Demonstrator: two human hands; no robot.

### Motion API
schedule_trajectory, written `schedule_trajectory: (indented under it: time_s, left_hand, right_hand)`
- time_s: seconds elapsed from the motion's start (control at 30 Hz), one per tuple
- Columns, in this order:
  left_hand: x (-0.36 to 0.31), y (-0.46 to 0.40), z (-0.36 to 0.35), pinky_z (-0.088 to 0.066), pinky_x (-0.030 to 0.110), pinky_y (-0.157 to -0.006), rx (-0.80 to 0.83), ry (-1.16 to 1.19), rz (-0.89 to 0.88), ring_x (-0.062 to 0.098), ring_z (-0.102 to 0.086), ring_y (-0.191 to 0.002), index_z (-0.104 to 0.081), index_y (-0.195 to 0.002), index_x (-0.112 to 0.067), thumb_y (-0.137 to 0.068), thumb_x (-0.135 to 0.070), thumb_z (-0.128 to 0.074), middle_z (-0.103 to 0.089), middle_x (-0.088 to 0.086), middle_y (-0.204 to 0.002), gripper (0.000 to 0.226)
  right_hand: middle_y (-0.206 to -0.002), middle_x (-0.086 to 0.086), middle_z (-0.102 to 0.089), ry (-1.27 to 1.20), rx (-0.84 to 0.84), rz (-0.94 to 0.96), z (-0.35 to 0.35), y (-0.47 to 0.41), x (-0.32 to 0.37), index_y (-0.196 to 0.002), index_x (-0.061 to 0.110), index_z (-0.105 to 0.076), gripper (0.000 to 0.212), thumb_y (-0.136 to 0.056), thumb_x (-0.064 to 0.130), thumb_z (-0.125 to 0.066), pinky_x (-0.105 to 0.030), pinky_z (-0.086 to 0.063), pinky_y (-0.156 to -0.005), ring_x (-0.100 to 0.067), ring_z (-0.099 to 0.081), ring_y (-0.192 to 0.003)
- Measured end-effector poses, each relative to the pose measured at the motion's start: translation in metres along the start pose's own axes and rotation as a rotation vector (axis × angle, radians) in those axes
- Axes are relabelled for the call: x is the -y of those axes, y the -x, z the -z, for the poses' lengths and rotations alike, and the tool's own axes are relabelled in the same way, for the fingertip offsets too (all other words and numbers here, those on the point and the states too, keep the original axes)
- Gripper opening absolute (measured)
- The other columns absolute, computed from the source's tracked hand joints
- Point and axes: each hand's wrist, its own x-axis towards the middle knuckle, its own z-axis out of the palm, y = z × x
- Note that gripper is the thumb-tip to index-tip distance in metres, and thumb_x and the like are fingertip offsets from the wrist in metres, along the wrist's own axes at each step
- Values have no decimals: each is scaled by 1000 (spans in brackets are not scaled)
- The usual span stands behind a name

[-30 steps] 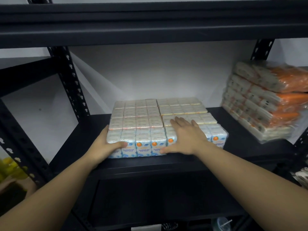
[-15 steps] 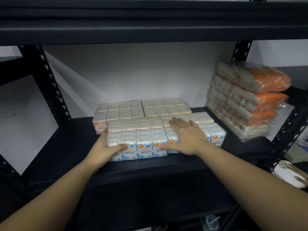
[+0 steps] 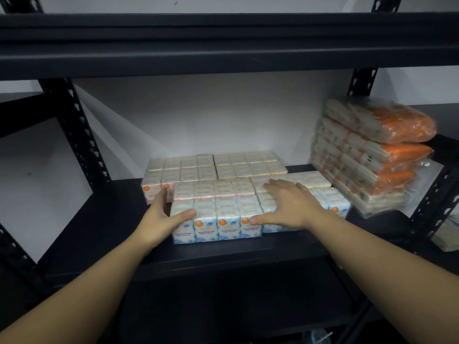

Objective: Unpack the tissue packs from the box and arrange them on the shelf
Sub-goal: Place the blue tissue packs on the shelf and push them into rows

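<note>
Head view of a black metal shelf (image 3: 104,219) with perforated uprights, seen against a white wall (image 3: 211,115). Near the middle of the shelf stands a front block of blue-and-white plastic-wrapped mini tissue packs (image 3: 216,214), its printed faces turned toward the shelf's front edge. Touching it at 3 o'clock is a second blue-and-white block of tissue packs (image 3: 332,202), partly hidden by the right forearm. At 12 o'clock of the front block, nearer the wall, lie two back blocks of pale tissue packs (image 3: 216,165), side by side and touching; the left one juts out past the front block at 9 o'clock, showing an orange dot on its face.

The left hand (image 3: 161,217) grips the front block at its 9 o'clock corner: the thumb lies curled across the front face, and the fingers (image 3: 160,199) reach along the left side. The right hand (image 3: 290,204) rests flat over the seam between the two front blocks, fingers straight and spread on the tops, thumb pressed against the front face.

At 3 o'clock of the blocks, apart from them, a tilted stack of orange-and-white tissue bundles in clear plastic wrap (image 3: 372,155) leans against the right rear upright. An upper black shelf board (image 3: 223,43) spans the top of the view.
</note>
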Motion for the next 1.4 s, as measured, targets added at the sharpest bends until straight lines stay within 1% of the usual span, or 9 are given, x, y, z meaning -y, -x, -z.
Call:
schedule_trajectory:
  time_s: [0.13, 0.2, 0.33, 0.4, 0.53, 0.83, 1.07, 1.33, 1.4]
  left_hand:
    - [-20, -11, 14, -49, 15, -90, -74, -126, -2, -13, -60, -99, -48, -122, -48, -82, -49, -81, -55, -32, -114, 51]
    - [-29, -23, 19, -46, 18, -98, -96, -192, -39, -17, -56, -94, -47, -125, -48, -88, -40, -78, -55, -34, -115, 50]
    - [-33, -57, 34, -42, 25, -94, -180, -289, 37, 21, -54, -126, -42, -151, -19, -87, -46, -79, -49, -3, -143, 79]
    - [-32, -77, 39, -53, 29, -88, -179, -303, 114, 22, -61, -119, -49, -142, -22, -79, -61, -79, -57, -4, -136, 79]
    - [-29, -113, 49, -48, 34, -78, -115, -358, 127, 14, -65, -87, -57, -101, -32, -92, -51, -71, -65, -9, -92, 26]
    - [-3, -164, 61, -57, 42, -92, -128, -336, 175, 21, -76, -87, -76, -99, -22, -81, -60, -76, -80, -4, -91, 42]
    - [-3, -170, 58, -58, 47, -92, -100, -319, 169, 21, -76, -85, -74, -101, -22, -80, -59, -78, -79, -3, -92, 42]
    - [-6, -177, 46, -56, 42, -92, -84, -366, 173, 18, -72, -89, -63, -111, -22, -76, -68, -78, -74, -4, -101, 60]
    - [-10, -178, 38, -52, 37, -87, -63, -382, 165, 13, -66, -86, -59, -107, -22, -83, -59, -77, -69, -6, -98, 47]
  right_hand:
    - [-170, 2, -25, -113, 7, 42, 4, -12, 15, -162, 37, -24, 133, -50, 105, -52, -58, -14, -125, -23, -20, -156]
    - [-172, 5, -17, -153, 40, 67, 0, -18, 22, -162, 44, -17, 129, -53, 103, -54, -60, -8, -126, -21, -13, -158]
    - [-173, 9, -4, -69, 68, 73, -11, -22, 24, -162, 48, -12, 122, -58, 108, -37, -57, -1, -127, -16, -1, -159]
    - [-173, 10, -2, -47, 70, 74, -12, -22, 22, -162, 48, -10, 122, -58, 109, -32, -55, -1, -128, -15, 0, -159]
    - [-173, 13, 0, -28, 63, 63, -13, -24, 21, -162, 48, -9, 123, -57, 110, -28, -53, -1, -128, -12, 1, -159]
    - [-172, 15, 3, -40, 55, 58, -15, -23, 20, -162, 49, -10, 121, -59, 109, -30, -51, 1, -128, -10, 4, -159]
    - [-172, 6, -12, -45, 27, 61, -15, -21, 20, -161, 50, -17, 118, -59, 108, -33, -53, -2, -128, -15, -6, -157]
    - [-174, 4, -2, -36, 91, 84, -10, -18, 19, -161, 52, -9, 112, -66, 103, -40, -55, 3, -127, -14, 3, -159]
    - [-174, 4, -2, -41, 94, 86, -10, -18, 19, -161, 52, -9, 112, -66, 103, -40, -55, 4, -127, -15, 3, -159]
